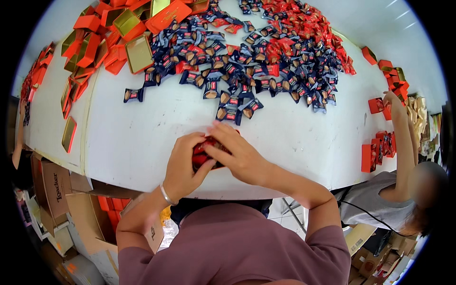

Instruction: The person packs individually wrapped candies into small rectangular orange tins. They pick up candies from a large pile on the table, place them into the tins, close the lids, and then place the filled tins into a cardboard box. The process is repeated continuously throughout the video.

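Near the front edge of the white table (285, 153), both hands surround a red tin (200, 158) with red-wrapped sweets inside. My left hand (185, 164) grips the tin's left side, its thumb along the near rim. Across the top and right side lies my right hand (238, 153), fingers spread over the contents. The hands hide most of the tin, and no lid shows on it. Just beyond my fingertips are several dark-blue wrapped wafer sweets (228, 110), part of a large pile. Red-wrapped sweets (302, 21) are heaped behind them.
Open red tins and lids (128, 25) with gold insides are piled back left. One lid (69, 135) lies apart. Filled red tins (369, 156) stand at the right, near another person's arm (402, 124). An open cardboard box (82, 213) holding red tins sits below the left edge.
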The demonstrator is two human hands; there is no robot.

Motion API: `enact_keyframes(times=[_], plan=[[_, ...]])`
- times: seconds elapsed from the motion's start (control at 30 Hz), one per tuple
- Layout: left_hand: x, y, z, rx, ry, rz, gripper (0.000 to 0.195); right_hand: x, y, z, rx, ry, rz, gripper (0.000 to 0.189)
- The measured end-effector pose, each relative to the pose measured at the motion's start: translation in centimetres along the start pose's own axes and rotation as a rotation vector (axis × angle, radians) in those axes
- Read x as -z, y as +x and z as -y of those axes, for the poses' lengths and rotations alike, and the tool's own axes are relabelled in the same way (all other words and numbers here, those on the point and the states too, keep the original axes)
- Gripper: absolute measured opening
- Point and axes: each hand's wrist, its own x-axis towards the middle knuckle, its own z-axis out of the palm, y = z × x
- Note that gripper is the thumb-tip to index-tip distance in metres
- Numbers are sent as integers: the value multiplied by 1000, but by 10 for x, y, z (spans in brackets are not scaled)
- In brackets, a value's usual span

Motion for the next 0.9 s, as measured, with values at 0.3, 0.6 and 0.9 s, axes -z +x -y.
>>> enact_keyframes(times=[0.3, 0.6, 0.9], plan=[[58, 162, 26, -162, 210, -5, 19, 82, 67, -139, -468, 63, -249, 20], [10, 353, 93, -149, 970, 85, 29, 34, 156, -289, -134, -458, 214, 21], [19, 362, 106, -200, 593, -109, 32, 84, 121, -251, -758, 612, 41, 30]])
